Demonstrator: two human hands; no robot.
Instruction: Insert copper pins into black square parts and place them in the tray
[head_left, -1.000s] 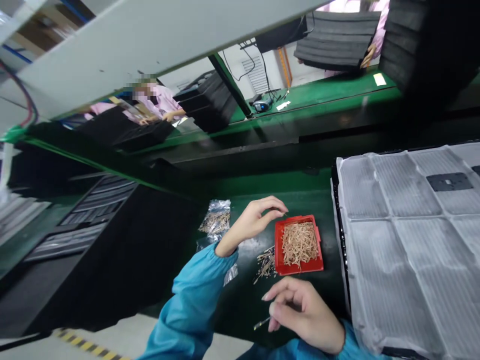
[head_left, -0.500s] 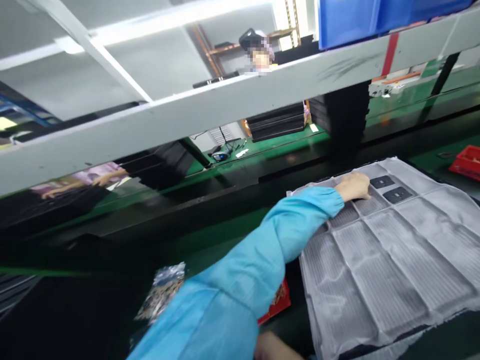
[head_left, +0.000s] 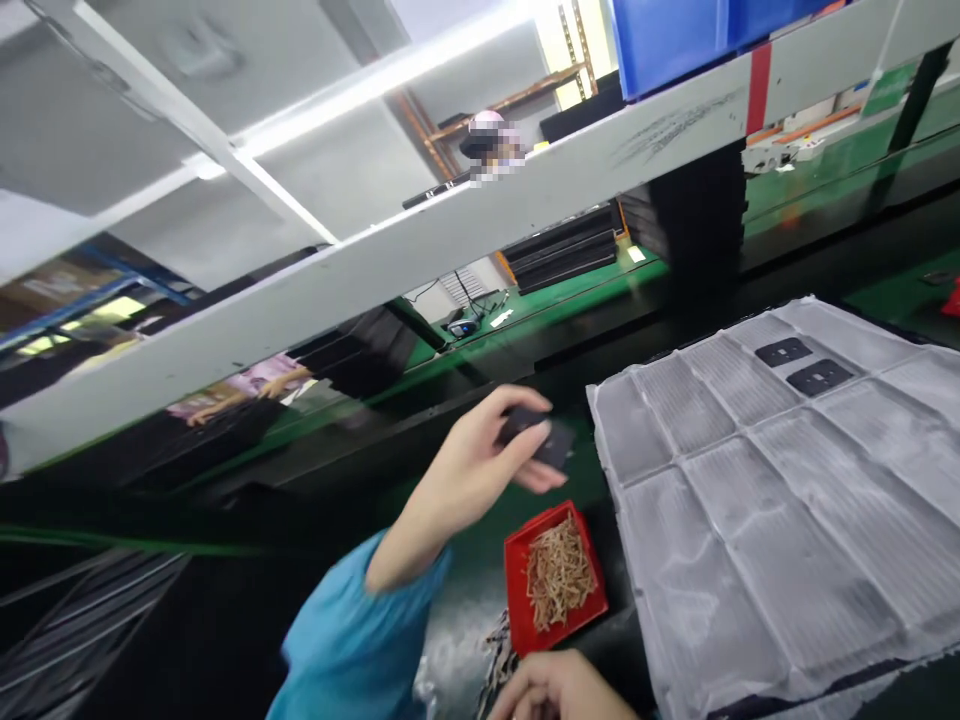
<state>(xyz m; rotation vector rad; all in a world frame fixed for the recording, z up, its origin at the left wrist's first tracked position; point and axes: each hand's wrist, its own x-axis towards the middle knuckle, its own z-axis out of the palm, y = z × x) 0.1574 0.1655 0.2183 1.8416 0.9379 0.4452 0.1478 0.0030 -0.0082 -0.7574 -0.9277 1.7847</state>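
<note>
My left hand [head_left: 480,455], in a blue sleeve, is closed on a small flat black plate [head_left: 553,443], blurred by motion. It is above the workbench, left of a tray [head_left: 765,520] lined with a translucent, ribbed sheet with pockets. Two similar black plates [head_left: 820,377] lie at the tray's far side. Below my left hand sits a red bin [head_left: 523,600] of thin brass-coloured pieces [head_left: 561,572]. At the bottom edge, my right hand [head_left: 566,685] shows only partly, its fingers curled together near the bin. What they hold, if anything, is hidden.
Small metal pieces in a clear bag [head_left: 491,660] lie left of the red bin. A grey beam [head_left: 450,255] crosses in front, with a blue bin [head_left: 675,45] above it. Beyond are black stacks [head_left: 690,220] and a co-worker's hands [head_left: 281,383]. Another red bin [head_left: 952,300] sits far right.
My left hand has moved left and back from the tray with a black plate in it. The red bin shows more fully, and more of my right hand is in view.
</note>
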